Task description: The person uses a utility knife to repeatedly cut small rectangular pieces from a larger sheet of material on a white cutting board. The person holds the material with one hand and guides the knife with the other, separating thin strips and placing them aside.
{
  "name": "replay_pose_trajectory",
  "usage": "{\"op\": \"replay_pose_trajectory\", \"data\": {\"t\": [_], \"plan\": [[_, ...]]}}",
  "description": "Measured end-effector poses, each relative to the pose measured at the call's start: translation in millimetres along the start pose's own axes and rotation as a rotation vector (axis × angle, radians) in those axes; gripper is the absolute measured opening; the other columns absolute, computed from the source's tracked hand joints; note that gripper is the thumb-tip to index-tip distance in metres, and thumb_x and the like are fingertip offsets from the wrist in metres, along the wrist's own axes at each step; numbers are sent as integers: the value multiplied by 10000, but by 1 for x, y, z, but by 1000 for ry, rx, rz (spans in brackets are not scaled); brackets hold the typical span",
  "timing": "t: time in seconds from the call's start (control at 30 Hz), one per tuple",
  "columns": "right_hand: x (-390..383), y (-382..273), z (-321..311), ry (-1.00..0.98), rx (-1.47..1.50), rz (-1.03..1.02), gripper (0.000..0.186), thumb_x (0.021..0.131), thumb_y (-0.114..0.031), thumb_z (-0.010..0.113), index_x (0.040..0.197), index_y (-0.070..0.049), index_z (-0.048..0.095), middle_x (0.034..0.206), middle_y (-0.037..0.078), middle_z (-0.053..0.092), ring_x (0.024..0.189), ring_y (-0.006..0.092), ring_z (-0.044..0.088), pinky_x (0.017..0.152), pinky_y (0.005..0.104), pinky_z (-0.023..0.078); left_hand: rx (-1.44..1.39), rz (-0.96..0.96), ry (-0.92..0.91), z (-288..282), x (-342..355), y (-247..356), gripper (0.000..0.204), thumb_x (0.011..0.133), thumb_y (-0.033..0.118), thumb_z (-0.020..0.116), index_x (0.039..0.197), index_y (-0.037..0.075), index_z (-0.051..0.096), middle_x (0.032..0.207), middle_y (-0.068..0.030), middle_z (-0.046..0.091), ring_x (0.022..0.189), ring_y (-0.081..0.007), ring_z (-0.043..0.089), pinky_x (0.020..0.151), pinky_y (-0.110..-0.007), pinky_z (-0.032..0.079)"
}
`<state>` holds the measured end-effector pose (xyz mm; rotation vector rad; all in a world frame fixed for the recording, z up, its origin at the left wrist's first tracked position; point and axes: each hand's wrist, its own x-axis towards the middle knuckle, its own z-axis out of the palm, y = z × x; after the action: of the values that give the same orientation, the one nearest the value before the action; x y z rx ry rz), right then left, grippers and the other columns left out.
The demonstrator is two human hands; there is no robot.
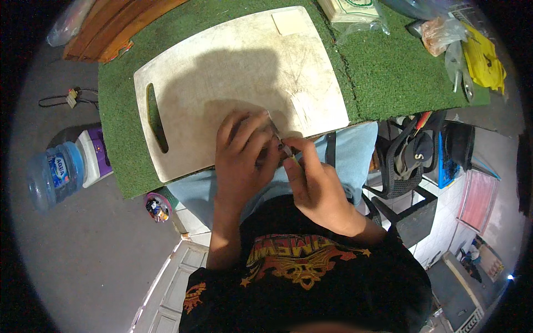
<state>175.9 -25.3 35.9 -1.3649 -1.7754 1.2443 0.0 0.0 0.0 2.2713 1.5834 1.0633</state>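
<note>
Both of my hands meet over the near edge of a worn white cutting board (222, 66). My right hand (319, 191) is closed around a small knife (286, 151), its thin blade slanting up and left and a bit of yellowish handle showing. My left hand (239, 155) has its fingers curled in beside the blade; whatever they pinch is hidden by the fingers and shadow. Several thin pale sticks (302, 108) lie on the board just beyond my right hand. Toward the board's far right corner rests a pale square piece (288, 23).
Green turf-like matting (125, 127) covers the table beneath the board. A plastic-wrapped stack (350, 10) and a yellow bag (483, 58) lie at the far right. On the left floor are a water bottle (55, 172) and a small tub (158, 208). A dark chair (408, 177) stands right.
</note>
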Motion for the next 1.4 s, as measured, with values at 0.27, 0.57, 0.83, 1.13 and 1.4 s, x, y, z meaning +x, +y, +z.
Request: {"op": "replay_pose_trajectory", "data": {"t": [0.27, 0.57, 0.83, 1.13, 1.4], "plan": [[1, 1, 15, 140, 336, 132, 376, 1042, -14, 500, 1402, -70, 405, 753, 148, 599, 621, 242, 619, 547, 363, 426, 15, -15, 2, -1, 1, 3, 159, 808, 84, 745, 955, 55, 692, 1249, -93, 659, 1224, -375, 558, 1062, -492, 460], [3, 5, 15, 122, 437, 246, 349, 1075, -41, 456, 1419, -72, 408, 793, 38, 525, 673, 76, 451, 572, 272, 371, -240, -221, 131, -6, 2, -1, 330, 849, -27, 598, 1167, 51, 637, 1246, -144, 649, 1210, -376, 578, 1045, -477, 467], [5, 6, 17, 123, 401, 186, 334, 1073, -44, 449, 1404, -63, 406, 791, 98, 546, 670, 99, 482, 571, 308, 395, -77, -125, 22, -7, 3, 3, 277, 842, 39, 686, 1118, 57, 676, 1258, -115, 648, 1217, -363, 563, 1034, -472, 474], [10, -3, 11, 111, 410, 271, 272, 1073, -57, 461, 1343, -22, 455, 922, 148, 645, 792, 129, 575, 677, 333, 492, 7, -89, -10, -5, 2, 3, 210, 808, 63, 741, 1016, 90, 721, 1273, -66, 685, 1235, -355, 575, 1077, -487, 443], [10, -9, 29, 171, 482, 237, 262, 1074, -53, 483, 1326, 7, 522, 1023, 169, 673, 983, 130, 593, 837, 307, 512, -8, -30, -12, -6, 3, 2, 237, 788, 34, 756, 1018, 50, 705, 1251, -82, 670, 1218, -376, 561, 1022, -455, 489]]}}
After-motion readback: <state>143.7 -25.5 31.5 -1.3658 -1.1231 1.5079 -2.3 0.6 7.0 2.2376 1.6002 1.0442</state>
